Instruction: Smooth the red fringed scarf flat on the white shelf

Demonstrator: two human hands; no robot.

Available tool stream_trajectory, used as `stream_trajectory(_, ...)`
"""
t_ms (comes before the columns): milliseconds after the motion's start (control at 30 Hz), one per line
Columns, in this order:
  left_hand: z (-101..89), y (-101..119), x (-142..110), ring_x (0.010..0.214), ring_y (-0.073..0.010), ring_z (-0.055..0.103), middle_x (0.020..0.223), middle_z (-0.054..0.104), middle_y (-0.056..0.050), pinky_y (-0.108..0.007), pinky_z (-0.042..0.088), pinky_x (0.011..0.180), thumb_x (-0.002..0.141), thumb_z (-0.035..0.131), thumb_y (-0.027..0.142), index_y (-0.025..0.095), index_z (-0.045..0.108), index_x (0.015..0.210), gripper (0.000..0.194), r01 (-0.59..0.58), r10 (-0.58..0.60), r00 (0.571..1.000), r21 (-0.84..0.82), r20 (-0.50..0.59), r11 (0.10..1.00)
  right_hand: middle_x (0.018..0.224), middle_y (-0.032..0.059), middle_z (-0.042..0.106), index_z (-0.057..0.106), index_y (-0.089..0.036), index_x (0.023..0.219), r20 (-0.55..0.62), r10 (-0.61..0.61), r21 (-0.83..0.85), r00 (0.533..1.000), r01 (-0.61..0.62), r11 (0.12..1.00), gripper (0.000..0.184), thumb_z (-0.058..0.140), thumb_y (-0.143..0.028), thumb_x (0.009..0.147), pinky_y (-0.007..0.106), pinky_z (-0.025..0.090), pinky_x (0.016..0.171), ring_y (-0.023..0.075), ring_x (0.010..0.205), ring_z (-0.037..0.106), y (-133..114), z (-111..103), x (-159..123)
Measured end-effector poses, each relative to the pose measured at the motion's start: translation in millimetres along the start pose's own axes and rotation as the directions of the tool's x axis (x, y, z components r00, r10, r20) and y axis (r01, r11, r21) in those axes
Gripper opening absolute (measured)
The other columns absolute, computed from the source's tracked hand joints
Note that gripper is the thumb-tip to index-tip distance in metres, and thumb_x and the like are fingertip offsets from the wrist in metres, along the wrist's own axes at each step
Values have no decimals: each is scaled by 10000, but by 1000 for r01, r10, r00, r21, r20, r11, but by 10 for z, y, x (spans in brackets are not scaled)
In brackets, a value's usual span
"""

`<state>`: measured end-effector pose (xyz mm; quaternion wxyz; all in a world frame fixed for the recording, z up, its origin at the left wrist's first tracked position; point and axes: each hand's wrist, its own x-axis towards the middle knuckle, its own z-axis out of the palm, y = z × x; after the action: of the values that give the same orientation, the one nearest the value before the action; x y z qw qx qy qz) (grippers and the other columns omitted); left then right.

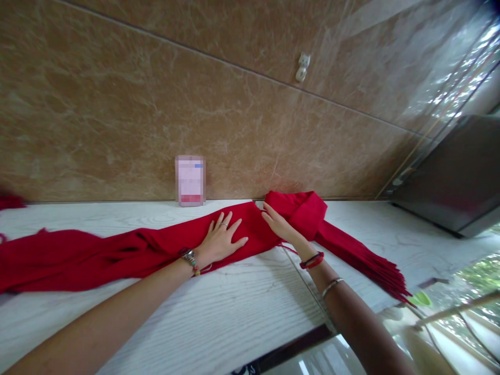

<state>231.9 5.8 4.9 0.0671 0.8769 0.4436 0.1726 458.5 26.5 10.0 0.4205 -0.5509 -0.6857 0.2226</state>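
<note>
A long red scarf (117, 258) lies along the white wood-grain table, its left part loosely bunched and wrinkled. My left hand (219, 240) rests flat on its smoothed middle section, fingers spread. Against the right end of that section is my right hand (278, 223), its fingers stretched out along the cloth edge. Just beyond the right hand is a folded red bundle (299, 211), from which a strip with a fringed end (385, 273) runs toward the table's right front. Whether bundle and long scarf are one piece I cannot tell.
A blurred pinkish card (190, 180) leans on the brown marbled wall (136, 114) behind the white table (187, 323). A small white fitting (302, 67) is on the wall. At the right stands a dark grey box-like object (449, 177). Red cloth (11, 201) shows far left.
</note>
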Motion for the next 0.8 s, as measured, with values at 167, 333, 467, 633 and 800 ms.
stream_trajectory(167,-8,-12,-9,1344,-317,77,1485,113,-92,-512,173,1044,828,289,641,246,274,1383,682,-2,2,1000,3,15,1000,1420,135,310,290,-132,1376,180,-114,-264,977,159,951,570,367,-379,868,416,192,1082,209,1309,262,7,35,-67)
stream_trajectory(333,-17,20,-13,1334,-363,43,1485,62,-124,-538,156,1033,790,327,680,235,254,1392,752,88,-88,996,23,-1,996,1460,125,216,311,-147,1369,144,-328,-473,933,357,806,497,321,-300,896,433,209,1076,217,1341,151,-164,-32,-60)
stream_trajectory(467,-47,35,-16,1329,-372,85,1478,82,-154,-538,173,1024,769,315,709,217,241,1397,801,108,-108,993,19,50,994,1422,182,283,365,-126,1335,408,-264,-600,874,475,644,445,342,-244,906,533,297,1000,268,1323,206,-158,36,-127)
stream_trajectory(633,-61,32,-19,1328,-370,98,1473,70,-178,-530,176,1025,746,316,733,206,232,1400,844,112,-112,993,6,45,994,1413,150,311,444,-201,1275,494,-235,-650,837,535,540,376,337,-197,914,617,307,940,286,1320,203,-60,19,-184)
stream_trajectory(800,-12,13,-4,1332,-364,74,1471,66,-183,-531,161,1027,737,346,729,183,201,1405,875,116,-116,993,6,33,993,1433,165,256,270,-150,1382,352,-249,-604,903,422,676,478,257,-326,937,562,252,1007,252,1325,189,-276,27,9)
